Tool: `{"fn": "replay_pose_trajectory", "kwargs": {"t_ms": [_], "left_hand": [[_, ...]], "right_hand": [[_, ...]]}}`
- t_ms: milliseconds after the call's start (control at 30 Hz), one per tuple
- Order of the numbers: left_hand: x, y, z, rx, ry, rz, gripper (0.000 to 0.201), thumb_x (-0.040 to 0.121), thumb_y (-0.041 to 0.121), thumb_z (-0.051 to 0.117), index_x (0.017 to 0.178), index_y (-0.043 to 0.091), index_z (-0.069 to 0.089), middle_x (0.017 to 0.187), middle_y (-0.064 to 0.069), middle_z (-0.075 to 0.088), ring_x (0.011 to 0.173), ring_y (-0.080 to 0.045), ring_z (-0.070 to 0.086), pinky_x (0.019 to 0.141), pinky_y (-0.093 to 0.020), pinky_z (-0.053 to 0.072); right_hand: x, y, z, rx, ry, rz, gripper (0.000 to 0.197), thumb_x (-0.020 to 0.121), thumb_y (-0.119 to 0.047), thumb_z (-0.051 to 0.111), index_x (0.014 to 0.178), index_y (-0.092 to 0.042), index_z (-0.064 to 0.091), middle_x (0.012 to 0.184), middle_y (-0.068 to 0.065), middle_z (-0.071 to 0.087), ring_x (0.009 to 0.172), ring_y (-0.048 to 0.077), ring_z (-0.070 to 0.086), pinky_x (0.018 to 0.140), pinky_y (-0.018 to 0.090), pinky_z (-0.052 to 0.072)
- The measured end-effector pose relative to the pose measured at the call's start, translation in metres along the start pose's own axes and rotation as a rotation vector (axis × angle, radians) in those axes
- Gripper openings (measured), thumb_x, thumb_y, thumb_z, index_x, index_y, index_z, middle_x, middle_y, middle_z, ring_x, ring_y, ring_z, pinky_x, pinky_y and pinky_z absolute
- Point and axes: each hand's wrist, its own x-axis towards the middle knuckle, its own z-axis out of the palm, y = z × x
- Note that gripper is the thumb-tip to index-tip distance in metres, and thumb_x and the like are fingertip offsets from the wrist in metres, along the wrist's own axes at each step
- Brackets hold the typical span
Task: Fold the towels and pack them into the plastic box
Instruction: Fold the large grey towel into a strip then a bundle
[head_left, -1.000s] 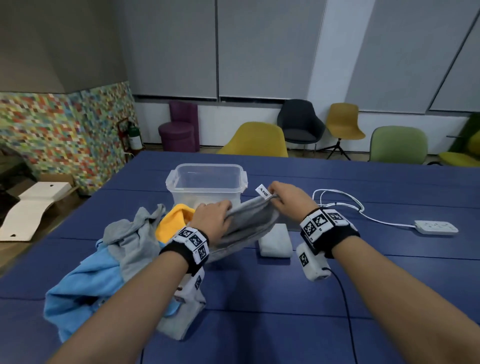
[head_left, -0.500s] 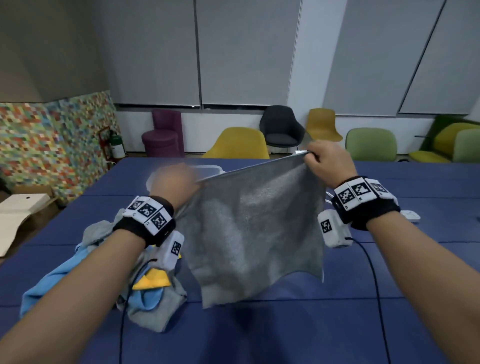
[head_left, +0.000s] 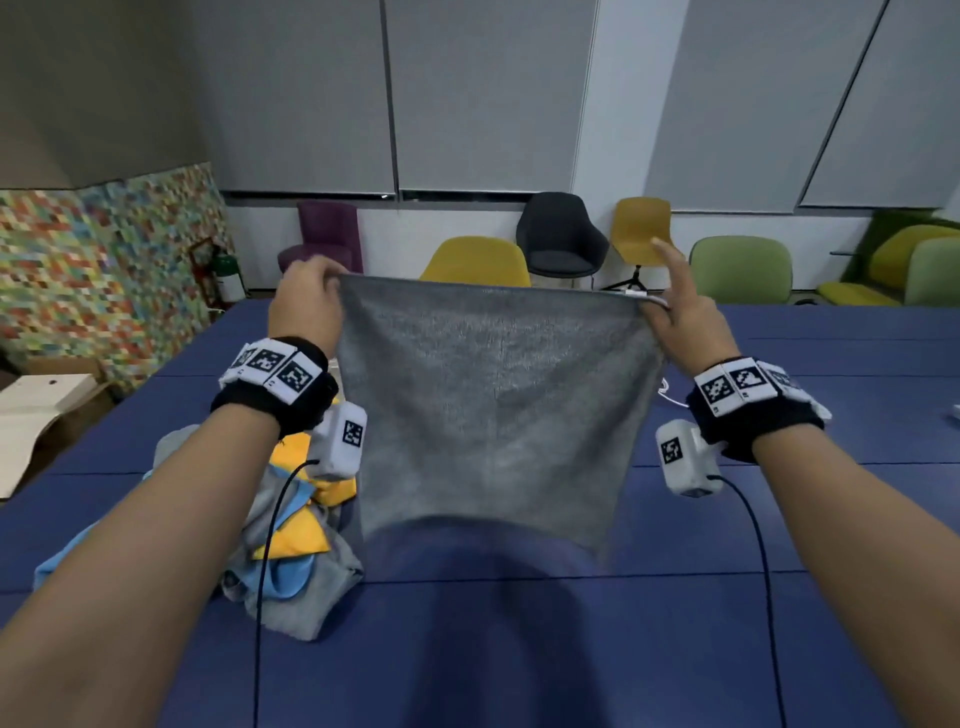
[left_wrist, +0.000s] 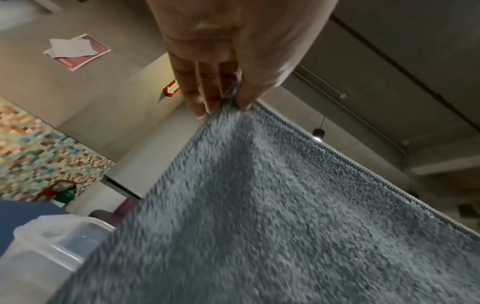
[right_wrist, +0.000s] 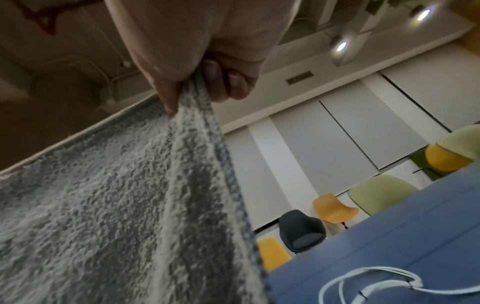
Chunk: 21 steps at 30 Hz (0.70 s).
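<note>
A grey towel (head_left: 493, 410) hangs spread out in the air above the blue table (head_left: 519, 649), held by its two top corners. My left hand (head_left: 306, 301) pinches the top left corner (left_wrist: 231, 96) between thumb and fingers. My right hand (head_left: 680, 317) pinches the top right corner (right_wrist: 189, 96), index finger pointing up. The towel's lower edge curls away from me just above the table. The clear plastic box (left_wrist: 52, 244) shows only in the left wrist view, behind the towel. It is hidden in the head view.
A heap of loose towels (head_left: 291, 561), grey, yellow and light blue, lies on the table at the left under my left forearm. A white cable (right_wrist: 376, 286) lies on the table to the right. Chairs (head_left: 561, 239) line the far wall.
Both hands have lifted the grey towel from the table and pulled its top corners apart, so it now hangs flat and higher. The head view has tilted upward.
</note>
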Motion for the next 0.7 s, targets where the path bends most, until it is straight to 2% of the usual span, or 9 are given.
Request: {"fn": "replay_pose_trajectory", "kwargs": {"t_ms": [100,133,167,233,333,467,533,600,700], "left_hand": [[-0.012,0.015,-0.008,-0.135,0.126,0.009,0.029,0.098,0.003,0.031,0.114,-0.007,0.052,0.119,-0.027,0.048,0.107,-0.034,0.048,0.087,-0.029,0.031],[-0.017,0.014,-0.008,-0.169,0.134,0.018,0.028,0.097,0.002,0.029,0.113,-0.008,0.051,0.117,-0.027,0.049,0.105,-0.033,0.048,0.086,-0.029,0.031],[-0.023,0.009,-0.005,-0.198,0.112,0.025,0.027,0.097,0.002,0.029,0.111,-0.006,0.051,0.111,-0.026,0.051,0.1,-0.032,0.049,0.084,-0.03,0.032],[-0.033,-0.009,0.003,-0.246,-0.017,0.003,0.025,0.096,0.004,0.029,0.099,0.007,0.054,0.092,-0.02,0.051,0.085,-0.028,0.048,0.074,-0.034,0.034],[-0.053,-0.036,0.018,-0.206,-0.249,-0.087,0.022,0.095,0.003,0.034,0.092,0.012,0.054,0.088,-0.013,0.05,0.081,-0.021,0.045,0.069,-0.027,0.03],[-0.088,-0.08,0.057,-0.029,-0.673,-0.184,0.022,0.094,0.0,0.039,0.098,0.007,0.06,0.105,-0.016,0.061,0.105,-0.027,0.053,0.077,-0.023,0.03],[-0.109,-0.1,0.077,0.085,-0.799,-0.244,0.026,0.095,0.002,0.039,0.108,0.005,0.061,0.117,-0.017,0.061,0.111,-0.03,0.053,0.079,-0.026,0.035],[-0.128,-0.116,0.092,0.168,-0.858,-0.298,0.028,0.095,0.003,0.04,0.115,0.006,0.06,0.12,-0.015,0.06,0.112,-0.031,0.054,0.086,-0.031,0.041],[-0.143,-0.134,0.11,0.254,-0.914,-0.353,0.028,0.095,0.005,0.041,0.115,0.006,0.061,0.117,-0.018,0.062,0.108,-0.032,0.057,0.091,-0.036,0.044]], "right_hand": [[0.001,-0.005,-0.008,0.176,-0.083,-0.022,0.029,0.091,-0.013,0.054,0.119,-0.009,0.057,0.092,0.01,0.058,0.087,0.017,0.05,0.084,0.035,0.048],[0.0,-0.005,-0.011,0.254,-0.161,0.006,0.025,0.085,-0.016,0.058,0.104,0.0,0.063,0.089,0.012,0.058,0.085,0.017,0.049,0.081,0.029,0.048],[-0.003,-0.004,-0.013,0.34,-0.257,0.046,0.031,0.076,-0.021,0.06,0.09,0.006,0.064,0.082,0.013,0.056,0.079,0.017,0.048,0.071,0.022,0.046],[-0.007,0.0,-0.017,0.455,-0.465,0.202,0.035,0.057,-0.028,0.06,0.068,0.005,0.063,0.062,0.009,0.053,0.059,0.017,0.047,0.055,0.022,0.037],[-0.02,0.011,-0.006,0.486,-0.741,0.387,0.012,0.051,-0.013,0.055,0.043,-0.008,0.063,0.043,-0.001,0.056,0.038,0.009,0.05,0.041,0.014,0.039],[-0.047,0.039,0.04,0.256,-1.038,0.554,0.019,0.059,-0.014,0.057,0.041,-0.011,0.06,0.042,-0.003,0.053,0.037,0.009,0.047,0.04,0.015,0.036],[-0.06,0.058,0.068,-0.001,-1.126,0.554,0.018,0.073,-0.017,0.06,0.055,-0.016,0.058,0.055,-0.002,0.052,0.053,0.015,0.049,0.049,0.019,0.037],[-0.074,0.075,0.095,-0.301,-1.118,0.471,0.024,0.085,-0.019,0.057,0.062,-0.021,0.049,0.071,0.0,0.049,0.071,0.018,0.047,0.062,0.02,0.037],[-0.091,0.089,0.132,-0.369,-1.028,0.468,0.041,0.09,-0.008,0.048,0.053,-0.016,0.034,0.059,0.004,0.036,0.053,0.014,0.033,0.051,0.021,0.03]]}}
